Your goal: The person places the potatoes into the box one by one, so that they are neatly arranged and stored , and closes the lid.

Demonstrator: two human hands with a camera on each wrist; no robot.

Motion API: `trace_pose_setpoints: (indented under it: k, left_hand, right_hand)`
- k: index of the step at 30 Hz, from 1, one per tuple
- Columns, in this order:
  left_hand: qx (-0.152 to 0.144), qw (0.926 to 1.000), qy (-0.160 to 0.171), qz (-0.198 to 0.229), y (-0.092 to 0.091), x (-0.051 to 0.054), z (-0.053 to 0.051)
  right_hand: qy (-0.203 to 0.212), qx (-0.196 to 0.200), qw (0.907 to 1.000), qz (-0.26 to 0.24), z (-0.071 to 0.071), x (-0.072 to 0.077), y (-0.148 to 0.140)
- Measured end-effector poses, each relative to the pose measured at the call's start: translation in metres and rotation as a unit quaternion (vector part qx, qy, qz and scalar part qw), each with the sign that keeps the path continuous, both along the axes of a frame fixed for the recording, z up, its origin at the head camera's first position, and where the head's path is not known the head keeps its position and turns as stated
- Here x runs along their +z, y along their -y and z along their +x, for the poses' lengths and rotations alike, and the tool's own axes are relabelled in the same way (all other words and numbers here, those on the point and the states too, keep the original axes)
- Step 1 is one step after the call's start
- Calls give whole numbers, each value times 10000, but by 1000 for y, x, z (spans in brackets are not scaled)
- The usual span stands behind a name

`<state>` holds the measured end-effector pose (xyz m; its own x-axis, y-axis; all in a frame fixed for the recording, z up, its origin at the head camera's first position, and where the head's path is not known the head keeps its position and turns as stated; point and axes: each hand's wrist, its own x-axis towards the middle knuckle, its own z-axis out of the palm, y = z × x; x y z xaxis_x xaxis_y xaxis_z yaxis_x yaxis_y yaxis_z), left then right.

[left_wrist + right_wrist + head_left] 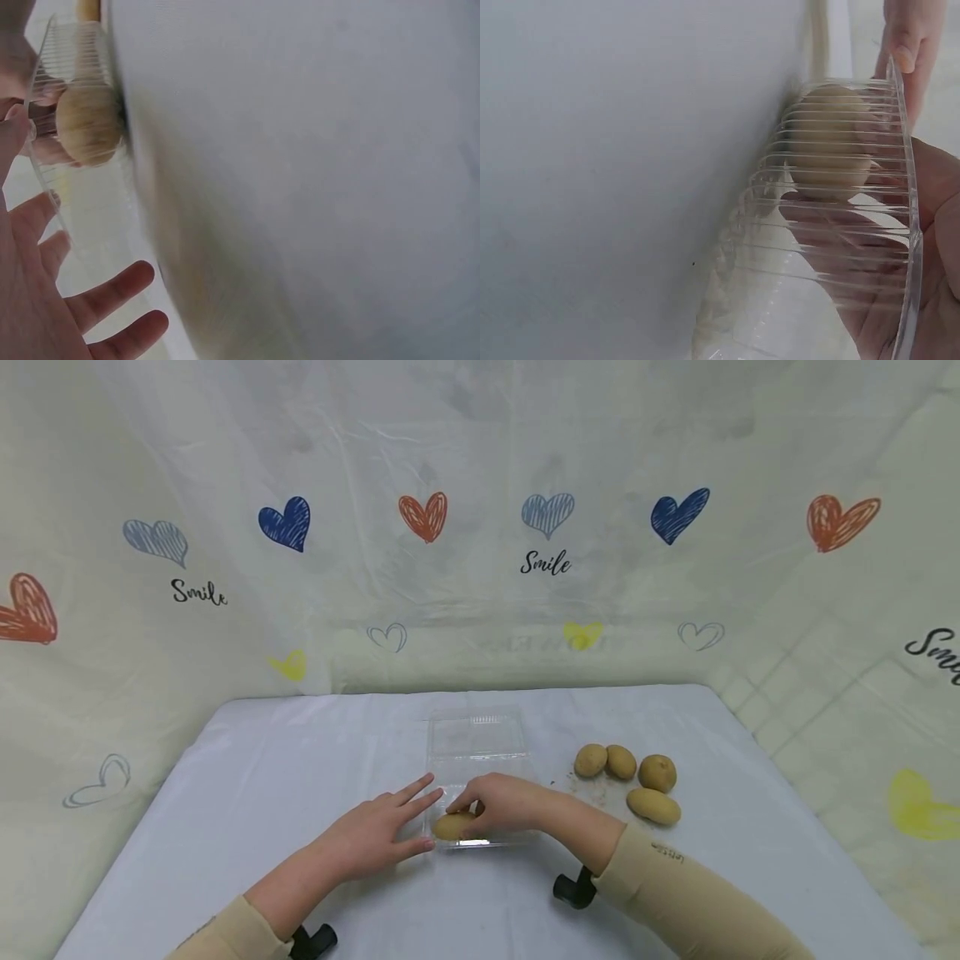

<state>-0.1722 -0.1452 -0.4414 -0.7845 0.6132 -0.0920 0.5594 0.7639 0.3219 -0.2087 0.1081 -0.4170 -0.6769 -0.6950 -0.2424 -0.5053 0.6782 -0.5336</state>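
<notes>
A clear plastic clamshell container (480,764) lies with its lid folded back on the cloth. One potato (452,827) sits at the front left inside its base, seen through the ribbed wall in the left wrist view. My right hand (506,802) reaches down into the base and grips this potato between fingers and thumb. Spread along the container's left side, my left hand (375,833) touches the rim with straight fingers; its thumb is at the front left corner.
To the right lie several loose potatoes: an oblong one (654,807), a round one (657,772) and two behind, side by side (591,761). Crumbs of soil (592,789) dot the white cloth (247,777). A curtain printed with hearts (480,635) hangs behind the table.
</notes>
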Motion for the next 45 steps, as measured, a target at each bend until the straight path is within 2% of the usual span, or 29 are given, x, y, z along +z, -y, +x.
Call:
trace_pose_setpoints:
  k: [8,19,25,31,37,45]
  left_hand:
    - [41,10000,-23,-48,-1,1,1]
    - [98,9998,-28,-174,-2,2,-1]
    - [54,9998,-109,-166,-2,-1,-1]
    - [127,9997,-123,-177,-3,-2,0]
    - [133,9997,-142,-159,-4,0,1]
    - [127,9996,-212,-138,-4,1,4]
  right_hand:
    - [220,-106,9996,-151,-2,0,-4]
    - [258,-230,9991,-245,-5,2,-8]
    - [117,-243,9989,-374,-5,3,-12]
    - [-91,-238,9972,-697,-4,12,-21]
    - [-302,-382,9951,-866,-1,18,-36]
    - [-315,-703,9919,-1012,3,27,-62]
